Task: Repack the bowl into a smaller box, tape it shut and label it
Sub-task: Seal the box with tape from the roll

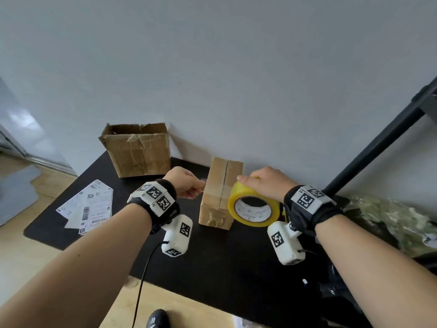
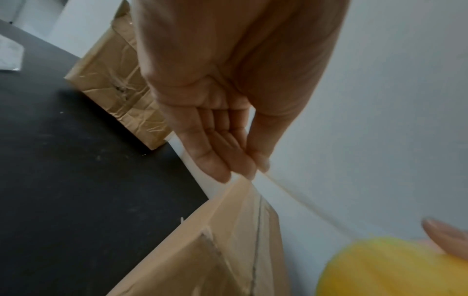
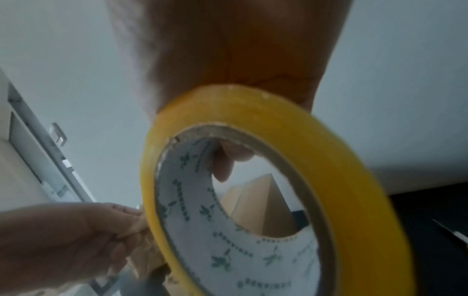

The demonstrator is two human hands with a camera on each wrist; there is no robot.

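**On the black tabletop: tape drawn across the small box, and several ways it could go astray**

Against the wall, the small box (image 1: 221, 195) stands with its flaps down and a seam running along its top. The bowl is not visible; it is presumably inside, though nothing shows that. The right hand (image 1: 266, 183) is clamped over the yellow tape roll (image 1: 254, 207), fingers hooked through its core, holding it upright at the box's right edge. The left hand (image 1: 186, 183) pinches what looks like the free tape end (image 1: 203, 182) between thumb and fingertips at the box's left edge.

Risks, as I judge them:

- The strip appears to cross the seam rather than run along it, so one band may leave the flaps free to lift at either end.
- Clear tape held taut in the air can twist or fold onto itself if the left pinch slackens, wasting the strip.
- Neither hand pins the box, so a hard pull on the roll could drag or tip it toward the right.
- No cutter is clearly visible, so tearing by hand may leave a ragged, curling end.

The labels (image 1: 88, 207) lie fanned at the tabletop's left edge, well apart from the box. The larger box (image 1: 138, 151) sits open behind.
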